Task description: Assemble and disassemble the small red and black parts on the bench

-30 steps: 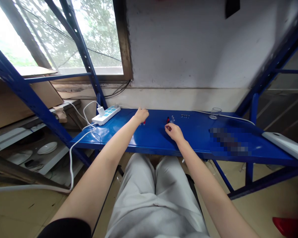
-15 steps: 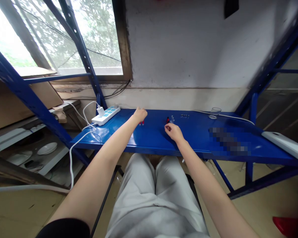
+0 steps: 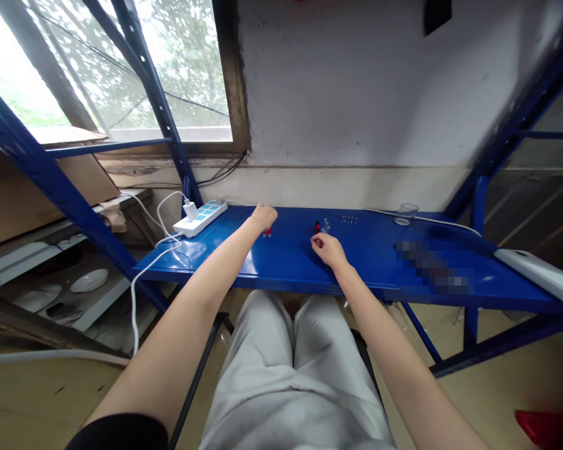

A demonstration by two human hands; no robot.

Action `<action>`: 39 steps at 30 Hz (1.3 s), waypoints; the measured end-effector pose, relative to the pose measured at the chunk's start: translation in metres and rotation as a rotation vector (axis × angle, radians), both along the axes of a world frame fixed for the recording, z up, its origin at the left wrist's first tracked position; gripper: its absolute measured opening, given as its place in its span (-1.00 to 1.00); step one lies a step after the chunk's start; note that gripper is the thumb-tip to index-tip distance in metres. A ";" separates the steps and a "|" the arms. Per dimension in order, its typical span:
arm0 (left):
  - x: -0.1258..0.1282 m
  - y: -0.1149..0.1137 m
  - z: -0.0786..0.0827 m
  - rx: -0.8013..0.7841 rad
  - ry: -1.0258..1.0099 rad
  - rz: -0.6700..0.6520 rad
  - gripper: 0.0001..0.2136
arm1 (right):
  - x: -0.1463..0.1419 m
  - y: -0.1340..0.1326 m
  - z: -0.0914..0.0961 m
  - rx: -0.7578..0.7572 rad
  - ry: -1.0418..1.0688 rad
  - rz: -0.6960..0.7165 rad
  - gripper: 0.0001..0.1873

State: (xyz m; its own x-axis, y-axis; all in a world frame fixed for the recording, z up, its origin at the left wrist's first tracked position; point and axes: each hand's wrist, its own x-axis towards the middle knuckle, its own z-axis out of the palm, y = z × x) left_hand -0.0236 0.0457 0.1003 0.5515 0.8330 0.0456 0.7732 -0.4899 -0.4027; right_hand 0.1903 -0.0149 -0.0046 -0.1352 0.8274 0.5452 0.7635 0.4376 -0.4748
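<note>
The person's left hand [image 3: 264, 216], just left of centre in the frame, bends down over a glossy blue metal table [image 3: 286, 262], its fingertips hidden from us; we cannot tell how far they are parted or whether they grip anything. It has edged slightly leftward over the past second, and below it we now see two small red pieces with pale ends [image 3: 267, 233], side by side, where only one showed its red before. We judge that this hand is doing the fine placing around the pair. Right of centre, a small red-and-black piece [image 3: 316, 226] lies beside a cluster of small clear pieces [image 3: 326, 225]. Just below them, the right hand [image 3: 327, 249] stays put, thumb and fingers drawn close together; whether something is pinched there, we cannot tell. Farther right, we find a group of tiny pale pieces [image 3: 349, 219], then a clear round glass [image 3: 406, 214].
</note>
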 end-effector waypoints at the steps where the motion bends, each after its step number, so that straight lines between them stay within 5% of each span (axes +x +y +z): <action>1: 0.000 0.000 0.000 -0.001 -0.002 0.000 -0.78 | 0.000 0.000 0.000 0.001 0.000 0.000 -0.82; 39: -0.003 0.001 -0.002 -0.040 -0.012 0.001 -0.80 | 0.000 -0.002 0.001 0.013 0.021 -0.005 -0.81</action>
